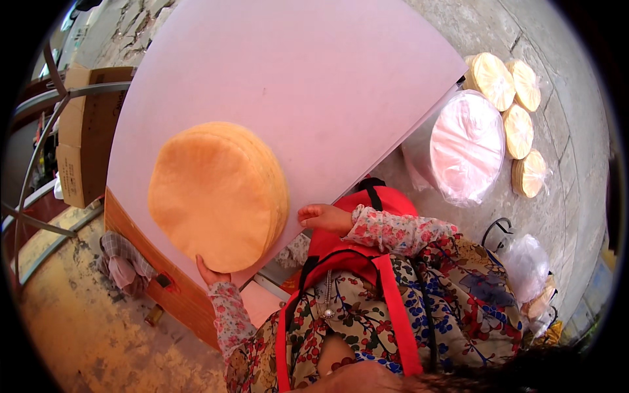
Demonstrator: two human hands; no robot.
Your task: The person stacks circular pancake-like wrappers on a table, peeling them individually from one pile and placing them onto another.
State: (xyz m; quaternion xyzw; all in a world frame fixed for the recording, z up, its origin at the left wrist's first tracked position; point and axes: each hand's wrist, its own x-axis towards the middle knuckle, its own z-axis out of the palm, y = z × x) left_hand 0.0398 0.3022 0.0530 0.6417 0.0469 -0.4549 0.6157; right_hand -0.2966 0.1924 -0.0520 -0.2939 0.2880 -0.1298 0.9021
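Observation:
A thick stack of round, thin orange sheets point(209, 190) lies on the pale pink tabletop, its layered edge showing along the right side. My left hand point(211, 272) is at the near left edge of the stack, one digit pressed along its rim and the other fingers mostly hidden. To the right of the stack, apart from it, my right hand point(325, 219) hovers by the table's near edge. Its fingers are loosely bent and nothing shows in them. Both arms wear flowered sleeves.
The tabletop point(308, 72) stretches away in front of me. On the floor at right stand a large plastic-wrapped round bundle point(468, 145) and several smaller wrapped yellow stacks point(490, 80). A cardboard box point(73, 154) and a metal frame point(40, 134) are at left.

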